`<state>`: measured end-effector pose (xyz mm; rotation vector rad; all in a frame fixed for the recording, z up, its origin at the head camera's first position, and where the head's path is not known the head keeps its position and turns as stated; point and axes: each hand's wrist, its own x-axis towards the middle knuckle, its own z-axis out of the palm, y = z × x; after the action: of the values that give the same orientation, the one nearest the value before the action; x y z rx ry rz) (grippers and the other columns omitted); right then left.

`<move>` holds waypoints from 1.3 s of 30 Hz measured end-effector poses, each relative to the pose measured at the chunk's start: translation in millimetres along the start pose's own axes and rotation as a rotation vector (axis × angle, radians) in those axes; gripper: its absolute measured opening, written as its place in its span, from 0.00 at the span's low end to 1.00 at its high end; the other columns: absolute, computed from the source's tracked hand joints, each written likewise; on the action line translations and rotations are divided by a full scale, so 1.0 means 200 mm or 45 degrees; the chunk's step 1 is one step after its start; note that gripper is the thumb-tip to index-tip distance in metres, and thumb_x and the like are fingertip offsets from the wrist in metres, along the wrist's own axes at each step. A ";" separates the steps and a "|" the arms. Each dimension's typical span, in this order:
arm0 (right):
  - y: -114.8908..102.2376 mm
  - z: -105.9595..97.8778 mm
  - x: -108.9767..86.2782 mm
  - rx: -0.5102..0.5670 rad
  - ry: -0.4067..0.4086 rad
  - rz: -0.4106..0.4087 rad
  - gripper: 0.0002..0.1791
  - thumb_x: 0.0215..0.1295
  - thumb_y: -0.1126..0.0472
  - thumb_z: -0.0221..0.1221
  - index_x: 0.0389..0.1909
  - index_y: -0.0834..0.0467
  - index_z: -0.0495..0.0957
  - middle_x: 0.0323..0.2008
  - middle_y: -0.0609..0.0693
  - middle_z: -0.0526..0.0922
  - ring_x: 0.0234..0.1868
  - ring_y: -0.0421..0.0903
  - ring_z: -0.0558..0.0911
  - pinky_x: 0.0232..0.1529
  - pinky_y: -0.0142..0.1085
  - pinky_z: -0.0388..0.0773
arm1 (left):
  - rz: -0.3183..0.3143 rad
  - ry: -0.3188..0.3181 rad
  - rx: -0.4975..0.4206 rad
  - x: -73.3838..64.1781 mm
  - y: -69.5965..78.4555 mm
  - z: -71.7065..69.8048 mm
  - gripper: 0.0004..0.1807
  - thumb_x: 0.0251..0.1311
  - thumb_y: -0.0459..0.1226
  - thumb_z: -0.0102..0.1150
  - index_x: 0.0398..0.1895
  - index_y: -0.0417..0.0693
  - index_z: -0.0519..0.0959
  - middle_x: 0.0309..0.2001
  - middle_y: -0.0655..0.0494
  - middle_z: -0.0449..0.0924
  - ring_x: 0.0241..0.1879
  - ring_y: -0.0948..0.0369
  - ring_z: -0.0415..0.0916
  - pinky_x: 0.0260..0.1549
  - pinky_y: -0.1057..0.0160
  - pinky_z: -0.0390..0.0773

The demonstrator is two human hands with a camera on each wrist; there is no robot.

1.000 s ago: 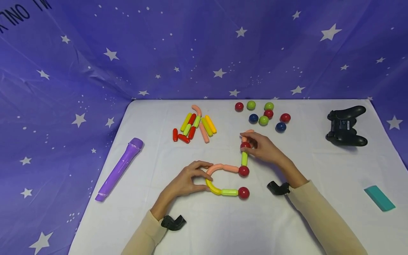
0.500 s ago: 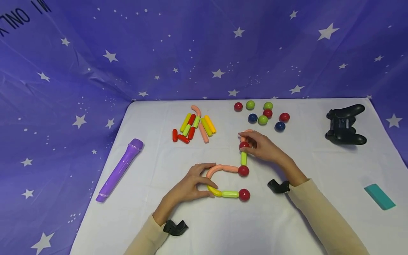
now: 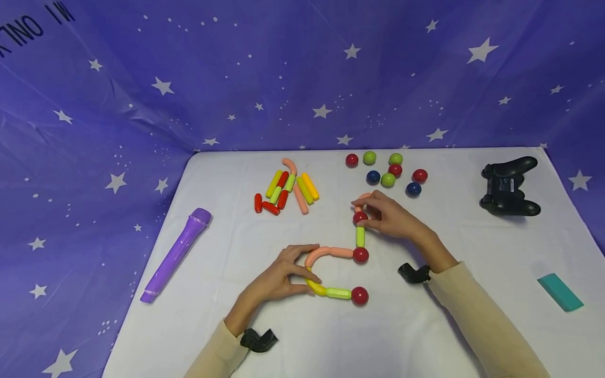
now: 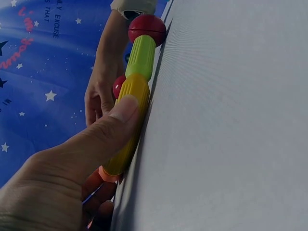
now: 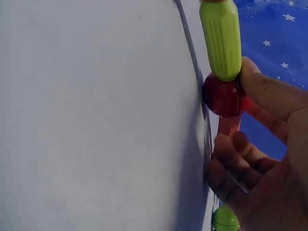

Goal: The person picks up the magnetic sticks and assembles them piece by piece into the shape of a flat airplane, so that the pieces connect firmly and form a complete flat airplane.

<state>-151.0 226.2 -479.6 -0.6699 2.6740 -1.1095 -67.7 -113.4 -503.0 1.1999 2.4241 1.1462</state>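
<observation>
A chain of ribbed building sticks and balls lies on the white table. My left hand (image 3: 283, 274) pinches its curved yellow stick (image 4: 132, 96), the thumb pressed on top. From there a green stick (image 3: 338, 293) leads to a red ball (image 3: 360, 296). The other way, a curved pink stick (image 3: 317, 254) and a straight pink stick (image 3: 341, 253) reach a second red ball (image 3: 361, 255). Above that, an upright green stick (image 3: 361, 237) joins a third red ball (image 5: 222, 96), which my right hand (image 3: 389, 215) grips. A pink stick (image 5: 228, 126) beyond it is partly hidden by my fingers.
Loose sticks (image 3: 302, 199) in several colours lie at the back middle, with loose balls (image 3: 388, 180) right of them. A purple microphone-shaped object (image 3: 177, 254) is at left. A black game controller (image 3: 508, 186) and a teal block (image 3: 560, 292) lie at right.
My left hand has shifted slightly toward the front edge with the yellow stick. The lower red ball moved along, widening its gap to the ball above. My right hand keeps its grip.
</observation>
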 end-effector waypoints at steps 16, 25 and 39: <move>-0.01 -0.02 0.05 -0.122 -0.129 -0.070 0.23 0.60 0.54 0.68 0.57 0.53 0.80 0.59 0.50 0.74 0.50 0.46 0.76 0.54 0.43 0.78 | -0.038 -0.002 -0.012 0.00 0.00 0.00 0.14 0.47 0.48 0.76 0.40 0.65 0.89 0.70 0.59 0.66 0.69 0.61 0.59 0.64 0.48 0.62; -0.01 -0.03 0.04 -0.144 -0.101 -0.070 0.24 0.58 0.52 0.69 0.56 0.54 0.81 0.56 0.51 0.75 0.54 0.48 0.75 0.58 0.47 0.75 | -0.041 -0.001 -0.003 0.00 0.00 0.00 0.14 0.47 0.48 0.76 0.40 0.66 0.88 0.69 0.59 0.67 0.68 0.61 0.59 0.64 0.48 0.63; 0.02 -0.07 -0.03 -0.197 0.170 -0.002 0.22 0.61 0.53 0.67 0.56 0.53 0.79 0.57 0.53 0.74 0.50 0.51 0.77 0.50 0.51 0.77 | -0.026 0.011 -0.003 0.00 0.00 0.00 0.14 0.47 0.49 0.75 0.40 0.67 0.88 0.69 0.59 0.67 0.68 0.59 0.59 0.63 0.45 0.63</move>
<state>-151.8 239.8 -472.4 -0.6446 2.8964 -0.9883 -67.3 -113.6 -504.3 1.1694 2.4347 1.1512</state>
